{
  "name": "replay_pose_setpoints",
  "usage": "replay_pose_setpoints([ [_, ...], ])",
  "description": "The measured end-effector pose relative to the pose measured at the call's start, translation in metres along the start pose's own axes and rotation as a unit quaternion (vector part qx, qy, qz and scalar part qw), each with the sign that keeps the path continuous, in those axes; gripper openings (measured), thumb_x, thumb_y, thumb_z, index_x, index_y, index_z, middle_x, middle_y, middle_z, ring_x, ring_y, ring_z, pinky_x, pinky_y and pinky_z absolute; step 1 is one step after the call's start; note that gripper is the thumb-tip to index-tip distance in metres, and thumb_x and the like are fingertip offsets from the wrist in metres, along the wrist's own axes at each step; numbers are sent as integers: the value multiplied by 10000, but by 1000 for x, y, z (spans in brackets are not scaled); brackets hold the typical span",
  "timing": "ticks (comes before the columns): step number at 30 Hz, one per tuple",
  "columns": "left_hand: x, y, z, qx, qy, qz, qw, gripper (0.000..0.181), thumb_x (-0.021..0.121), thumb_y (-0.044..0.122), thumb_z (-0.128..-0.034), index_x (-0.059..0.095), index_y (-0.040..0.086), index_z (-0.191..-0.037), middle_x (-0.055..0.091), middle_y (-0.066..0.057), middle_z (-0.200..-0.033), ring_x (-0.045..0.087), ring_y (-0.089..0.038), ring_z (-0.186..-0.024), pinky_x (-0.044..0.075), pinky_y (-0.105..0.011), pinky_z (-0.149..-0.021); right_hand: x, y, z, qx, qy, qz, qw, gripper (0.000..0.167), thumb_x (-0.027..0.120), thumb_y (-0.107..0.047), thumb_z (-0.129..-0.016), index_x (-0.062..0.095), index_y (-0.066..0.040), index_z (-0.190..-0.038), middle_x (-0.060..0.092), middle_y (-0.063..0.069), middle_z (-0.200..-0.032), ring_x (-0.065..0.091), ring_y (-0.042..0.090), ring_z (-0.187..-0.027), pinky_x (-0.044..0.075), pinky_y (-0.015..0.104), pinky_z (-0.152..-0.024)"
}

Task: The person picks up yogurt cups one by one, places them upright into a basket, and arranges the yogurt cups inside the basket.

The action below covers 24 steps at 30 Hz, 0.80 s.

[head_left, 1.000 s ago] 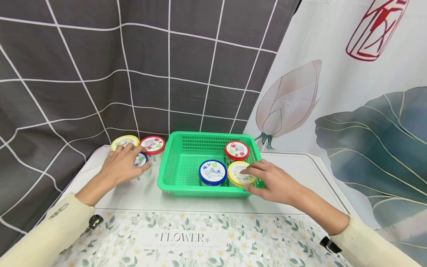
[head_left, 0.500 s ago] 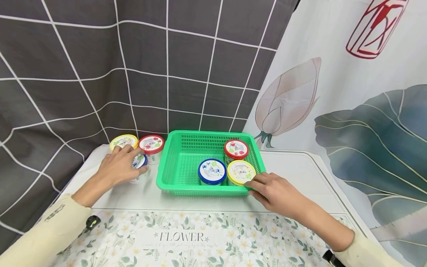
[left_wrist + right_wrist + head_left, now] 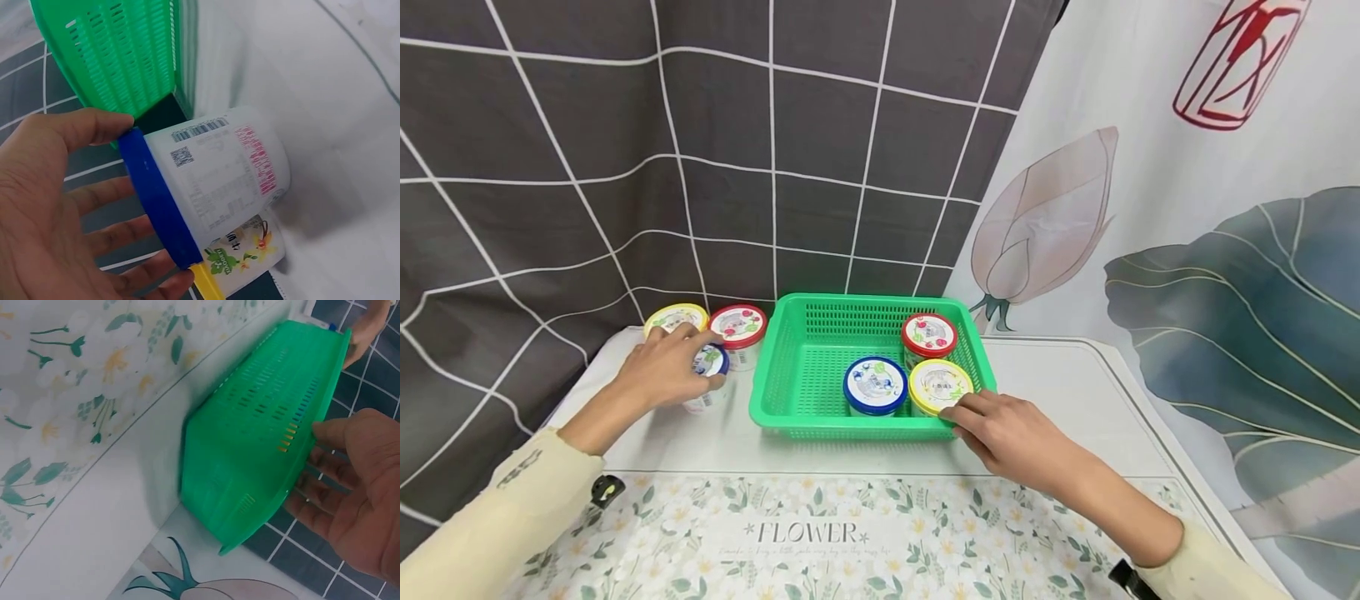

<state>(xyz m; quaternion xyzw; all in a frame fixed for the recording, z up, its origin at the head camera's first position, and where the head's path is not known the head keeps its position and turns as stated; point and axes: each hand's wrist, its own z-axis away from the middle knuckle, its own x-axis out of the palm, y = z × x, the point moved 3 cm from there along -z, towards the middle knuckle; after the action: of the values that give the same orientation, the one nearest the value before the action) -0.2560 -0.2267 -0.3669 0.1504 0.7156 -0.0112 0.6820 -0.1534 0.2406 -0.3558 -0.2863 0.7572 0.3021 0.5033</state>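
Observation:
My left hand (image 3: 662, 371) spans the blue lid of a tub (image 3: 212, 169) standing left of the green basket (image 3: 820, 375). Its thumb touches one side of the lid and its fingers reach round the other. Behind that tub are a yellow-lidded tub (image 3: 676, 317), partly hidden by the hand, and a red-lidded tub (image 3: 737, 325). At the basket's front right corner, my right hand (image 3: 1015, 433) holds the rim, thumb outside and fingers over the inner side. Inside the basket sit a blue-lidded tub (image 3: 876, 385), a yellow-lidded tub (image 3: 938, 383) and a red-lidded tub (image 3: 929, 334).
A floral mat printed FLOWER (image 3: 808, 532) covers the near part of the white table (image 3: 1060, 383). A dark checked curtain (image 3: 722, 108) hangs close behind the basket, and a white curtain with a flower print (image 3: 1045, 217) is at the right.
My right hand has moved from the yellow-lidded tub inside the basket to the basket's front right rim. The left hand stays at the blue-lidded tub on the table.

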Motion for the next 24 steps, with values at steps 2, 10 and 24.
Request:
replay_pose_setpoints([
  [2,-2,0,-2,17,-68,-12,10000,744,812,444,-912,651,55,-1525,599,-320,-1501,557,-671,-1267,547,-806,-952,-1,0,-1,12,8,12,10000,302,861,-77,-962,793,-128,-1251,780,5,-1065,738,171,-948,664,362,-798],
  [10,-9,0,-8,-47,-391,73,9992,735,827,420,-859,678,83,-1495,592,-327,-1455,562,-616,-1171,597,-736,-863,-2,-3,-5,72,-120,-10,9999,308,826,-51,-960,772,-150,-1246,741,-4,-1021,696,172,-890,627,352,-728],
  [24,-13,-6,-8,52,-583,188,9981,753,874,473,-819,719,65,-1432,640,-347,-1362,578,-623,-1199,573,-793,-930,-1,-4,-5,78,-170,30,9998,300,833,-54,-968,763,-133,-1249,751,17,-1022,709,180,-886,642,359,-734],
])
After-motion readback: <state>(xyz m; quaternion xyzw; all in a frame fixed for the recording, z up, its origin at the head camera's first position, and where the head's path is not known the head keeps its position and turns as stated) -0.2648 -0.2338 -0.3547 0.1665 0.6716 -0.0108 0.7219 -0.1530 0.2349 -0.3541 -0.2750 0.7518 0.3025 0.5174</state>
